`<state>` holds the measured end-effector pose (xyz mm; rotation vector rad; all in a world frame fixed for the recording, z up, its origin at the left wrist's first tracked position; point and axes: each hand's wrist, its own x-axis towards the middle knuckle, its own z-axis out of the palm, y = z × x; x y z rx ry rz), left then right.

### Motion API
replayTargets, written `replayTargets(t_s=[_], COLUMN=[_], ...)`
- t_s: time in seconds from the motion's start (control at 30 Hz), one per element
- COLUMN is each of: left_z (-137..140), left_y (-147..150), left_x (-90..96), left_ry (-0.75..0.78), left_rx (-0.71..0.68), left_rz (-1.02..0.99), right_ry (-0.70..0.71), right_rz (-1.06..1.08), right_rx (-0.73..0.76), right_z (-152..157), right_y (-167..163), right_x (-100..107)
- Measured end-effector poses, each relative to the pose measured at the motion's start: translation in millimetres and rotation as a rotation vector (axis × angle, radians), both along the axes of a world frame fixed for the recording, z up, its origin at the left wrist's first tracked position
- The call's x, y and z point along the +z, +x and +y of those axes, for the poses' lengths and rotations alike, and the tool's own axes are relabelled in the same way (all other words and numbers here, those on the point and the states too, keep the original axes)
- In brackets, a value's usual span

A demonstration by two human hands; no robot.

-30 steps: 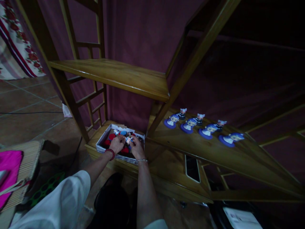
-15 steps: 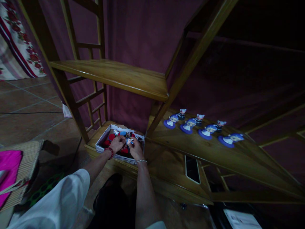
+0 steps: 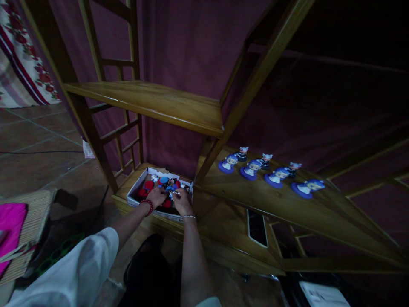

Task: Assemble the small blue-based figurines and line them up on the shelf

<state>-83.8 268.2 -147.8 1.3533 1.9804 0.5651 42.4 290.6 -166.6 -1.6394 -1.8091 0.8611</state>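
Observation:
A white cardboard box (image 3: 134, 195) on the low shelf holds a jumble of small figurines and red and blue round pieces. Both my hands are over it. My right hand (image 3: 182, 204) has its fingers closed on a small white-and-blue figurine (image 3: 172, 193), above the other pieces. Close to its left side is my left hand (image 3: 156, 198), fingers curled together; whatever they pinch is too small and dark to make out. A blue round piece (image 3: 164, 180) and a red one (image 3: 148, 185) lie past my left fingers.
Several blue-haired figurines on purple bases, such as this one (image 3: 252, 169), line the shelf to the right, with smaller dark-dressed ones (image 3: 266, 160) behind. A bare upper shelf (image 3: 150, 100) overhangs the box. A phone-like dark rectangle (image 3: 257, 227) lies on the lower board (image 3: 220, 217).
The white-and-blue figurine has tipped and dropped slightly between my hands. My left hand has shifted a little, uncovering more of the blue round piece. The shelf figurines stay put.

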Motion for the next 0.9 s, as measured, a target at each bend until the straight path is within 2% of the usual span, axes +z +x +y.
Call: replayTargets(t_s=[0.07,0.17,0.43,0.63,0.77,0.9], left_z=[3,8,16,19,19,14], left_y=[-1,-3,-6,-7,-6,-2], left_x=[-2.1,-4.0,0.6,0.4,-1.8,-2.8], left_ry=[0.006,-0.016,-0.068,-0.083,-0.063,0.032], left_rx=[-0.008,0.018,0.105,0.116,0.098,0.040], left_rz=[0.127,0.189,0.204,0.212,0.217,0.280], right_ry=[-0.004,-0.005,-0.047,-0.027,-0.015,-0.008], right_rz=[-0.023,-0.056,-0.111,-0.086,-0.082,-0.073], right_rx=[-0.040,-0.048,0.027,0.021,0.018,0.008], right_z=[-1,-2,-3,-4,-3,-2], right_y=[0,0,2,2,2,1], right_x=[2,5,16,15,10,5])
